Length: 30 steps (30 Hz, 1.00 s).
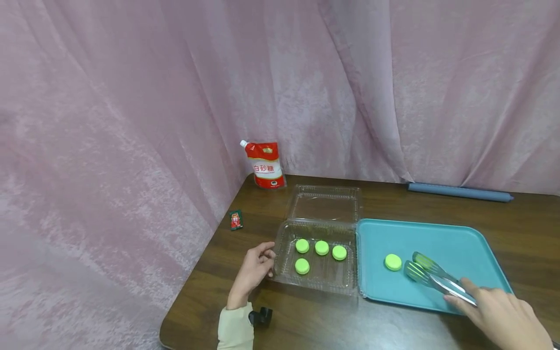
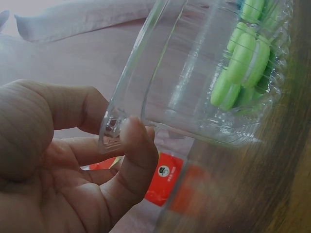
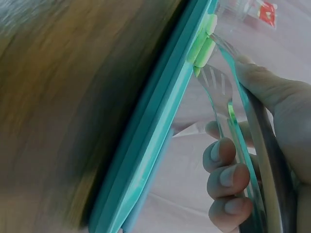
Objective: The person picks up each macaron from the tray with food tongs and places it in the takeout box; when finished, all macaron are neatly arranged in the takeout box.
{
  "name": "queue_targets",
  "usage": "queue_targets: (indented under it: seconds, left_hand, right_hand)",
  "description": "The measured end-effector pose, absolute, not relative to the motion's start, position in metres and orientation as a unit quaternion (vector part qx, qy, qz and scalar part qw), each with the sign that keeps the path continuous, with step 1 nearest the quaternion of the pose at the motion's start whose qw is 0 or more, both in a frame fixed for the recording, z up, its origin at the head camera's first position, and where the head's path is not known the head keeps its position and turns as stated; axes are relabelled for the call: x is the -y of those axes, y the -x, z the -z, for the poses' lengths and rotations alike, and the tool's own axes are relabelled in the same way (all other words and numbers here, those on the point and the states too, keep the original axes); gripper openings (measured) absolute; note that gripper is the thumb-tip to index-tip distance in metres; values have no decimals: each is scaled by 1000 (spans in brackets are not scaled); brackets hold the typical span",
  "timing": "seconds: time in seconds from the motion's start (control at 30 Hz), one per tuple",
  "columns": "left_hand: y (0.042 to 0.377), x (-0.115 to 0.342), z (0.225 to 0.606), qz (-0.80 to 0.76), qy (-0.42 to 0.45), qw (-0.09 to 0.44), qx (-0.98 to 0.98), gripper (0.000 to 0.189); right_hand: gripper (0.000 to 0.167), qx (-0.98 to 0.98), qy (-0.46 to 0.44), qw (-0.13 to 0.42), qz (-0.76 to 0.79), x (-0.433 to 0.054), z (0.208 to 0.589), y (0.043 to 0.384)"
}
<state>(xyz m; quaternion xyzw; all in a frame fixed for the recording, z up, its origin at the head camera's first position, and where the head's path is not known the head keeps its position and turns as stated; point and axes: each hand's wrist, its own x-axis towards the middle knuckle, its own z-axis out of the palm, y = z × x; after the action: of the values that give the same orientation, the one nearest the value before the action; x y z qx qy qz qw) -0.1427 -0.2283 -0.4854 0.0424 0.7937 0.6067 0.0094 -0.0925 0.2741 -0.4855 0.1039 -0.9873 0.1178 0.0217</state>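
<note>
1. The right hand (image 1: 503,313) grips slotted metal tongs (image 1: 454,292); the heads are parted by a narrow gap.
2. One green macaron (image 1: 393,262) lies flat on the turquoise tray (image 1: 463,243), just left of the tong heads and apart from them. Green also shows at the heads – I cannot tell whether this is another macaron or a reflection.
3. The left hand (image 1: 255,267) holds the left rim of the clear plastic clamshell (image 1: 323,280), its fingers curled at the edge.
4. Four green macarons (image 1: 321,248) sit in the clamshell's base: three in a far row, one nearer on the left. The lid (image 1: 325,206) is folded back behind, and the tray stands against the right side.
5. The left wrist view shows the macarons' pale filling through the wall; the right wrist view shows fingertips curled round the tongs – both hidden from the head camera.
</note>
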Motion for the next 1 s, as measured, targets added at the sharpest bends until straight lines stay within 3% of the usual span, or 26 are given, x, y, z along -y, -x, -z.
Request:
queue_targets:
  seconds: [0.47, 0.8, 1.0]
  left_hand:
    - [141, 225, 484, -600, -48, 10, -798, 50]
    - [141, 226, 484, -599, -48, 12, -799, 51]
    - [141, 227, 482, -601, -43, 10, -798, 50]
  right_hand:
    - [51, 973, -136, 135, -128, -255, 479, 95]
    - [59, 977, -144, 95, -124, -232, 463, 106]
    - [50, 966, -172, 132, -139, -216, 457, 111]
